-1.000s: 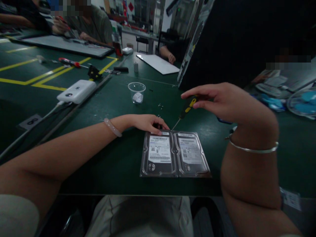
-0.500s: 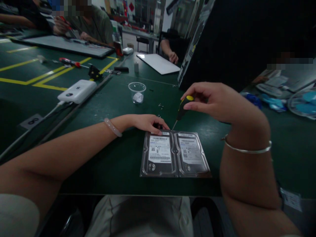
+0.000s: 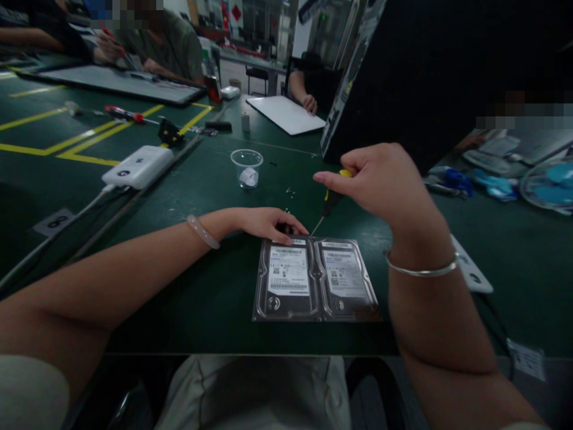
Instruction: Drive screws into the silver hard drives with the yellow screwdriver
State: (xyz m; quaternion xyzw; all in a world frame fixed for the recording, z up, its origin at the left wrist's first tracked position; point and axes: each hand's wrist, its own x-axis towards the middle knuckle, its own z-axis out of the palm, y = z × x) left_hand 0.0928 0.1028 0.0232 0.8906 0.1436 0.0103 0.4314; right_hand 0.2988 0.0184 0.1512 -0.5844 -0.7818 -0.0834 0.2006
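Observation:
Two hard drives lie side by side on the green table, the left drive (image 3: 289, 275) touching the right drive (image 3: 347, 280). My left hand (image 3: 275, 225) rests on the top edge of the left drive, thumb on its label and fingers curled over the far side. My right hand (image 3: 373, 176) is closed on a black and yellow screwdriver (image 3: 331, 200), held tilted, its thin shaft reaching down to the far edge of the drives where they meet. Several tiny screws (image 3: 290, 192) lie beyond my left hand.
A clear plastic cup (image 3: 247, 169) with white paper inside stands beyond the drives. A white power strip (image 3: 138, 166) lies left. A large black panel (image 3: 425, 77) rises at right. Other people sit across the table, near a white board (image 3: 286, 114).
My right hand has turned, its thumb now extended past the screwdriver handle and the wrist shifted left. The screwdriver tip stays at the drives' far edge. My left hand holds its place.

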